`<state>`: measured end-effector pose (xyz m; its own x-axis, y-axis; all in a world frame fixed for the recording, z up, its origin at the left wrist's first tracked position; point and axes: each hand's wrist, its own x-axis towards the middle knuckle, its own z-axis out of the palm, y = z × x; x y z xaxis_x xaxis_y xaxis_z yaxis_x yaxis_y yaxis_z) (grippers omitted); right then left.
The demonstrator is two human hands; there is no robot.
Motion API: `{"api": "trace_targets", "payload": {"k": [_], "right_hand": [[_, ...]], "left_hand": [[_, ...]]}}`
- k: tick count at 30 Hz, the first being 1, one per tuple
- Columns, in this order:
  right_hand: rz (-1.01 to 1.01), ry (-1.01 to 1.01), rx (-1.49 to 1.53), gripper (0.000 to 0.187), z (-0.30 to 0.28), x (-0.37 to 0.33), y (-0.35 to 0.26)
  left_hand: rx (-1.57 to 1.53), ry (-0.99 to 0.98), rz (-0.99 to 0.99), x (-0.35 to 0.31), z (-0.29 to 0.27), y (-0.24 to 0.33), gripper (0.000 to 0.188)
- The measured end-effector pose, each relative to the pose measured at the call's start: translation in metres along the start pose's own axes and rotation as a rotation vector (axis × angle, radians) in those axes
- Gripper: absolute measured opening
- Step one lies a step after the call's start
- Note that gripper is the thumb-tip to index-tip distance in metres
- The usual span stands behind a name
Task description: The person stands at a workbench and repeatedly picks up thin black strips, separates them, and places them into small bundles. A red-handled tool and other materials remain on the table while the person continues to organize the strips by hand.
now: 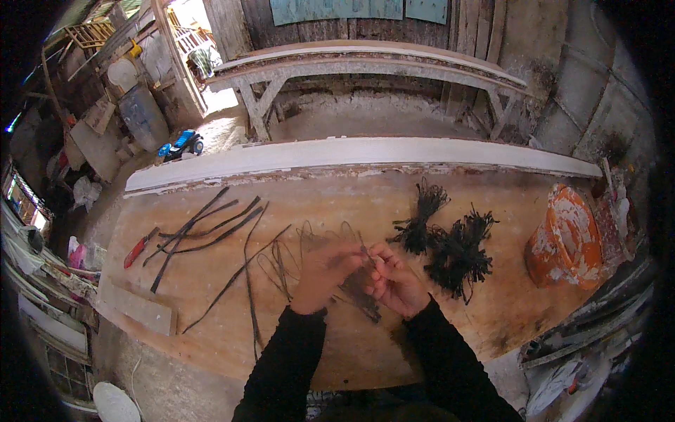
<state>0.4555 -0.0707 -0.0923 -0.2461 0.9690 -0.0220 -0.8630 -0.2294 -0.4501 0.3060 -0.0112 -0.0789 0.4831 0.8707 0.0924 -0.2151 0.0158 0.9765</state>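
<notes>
Over the middle of the table, my left hand (325, 273) reaches up to my right hand (399, 283); motion smears its fingers, so its grip is unclear. With fingertips pinched together, my right hand holds a thin dark strand (363, 243) close to my left fingers. Beneath and between both hands lie loose dark strands (367, 304), partly hidden. Left of my left hand are thin looped strands (280, 266) and long black strips (247, 299). Two bundles of black looped strands, a smaller one (420, 218) and a larger one (460, 254), lie right of my right hand.
More black strips (184, 235) lie at the left beside a red-handled knife (140, 247) and a flat board piece (140, 308). A paint-spattered orange bucket (564, 239) stands at the right edge. One long white-coated board (365, 156) runs along the far side; behind it is a bench (373, 69).
</notes>
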Motion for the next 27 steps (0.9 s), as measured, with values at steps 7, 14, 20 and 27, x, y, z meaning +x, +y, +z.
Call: {"api": "trace_targets", "payload": {"k": [7,14,20,27], "right_hand": [[0.027,-0.014,-0.021,0.017,0.003,0.002,0.002],[-0.011,0.052,-0.182,0.015,0.003,0.002,0.007],[-0.134,0.134,-0.292,0.015,0.006,0.001,0.009],[-0.188,0.242,-0.394,0.013,0.010,0.002,0.007]], "left_hand": [[-0.086,0.084,-0.050,0.000,0.001,-0.002,0.014],[-0.080,0.070,0.008,-0.002,0.002,0.008,0.011],[-0.051,0.044,0.096,-0.001,0.007,0.007,0.009],[0.079,0.061,0.149,0.000,0.009,0.006,0.010]]}}
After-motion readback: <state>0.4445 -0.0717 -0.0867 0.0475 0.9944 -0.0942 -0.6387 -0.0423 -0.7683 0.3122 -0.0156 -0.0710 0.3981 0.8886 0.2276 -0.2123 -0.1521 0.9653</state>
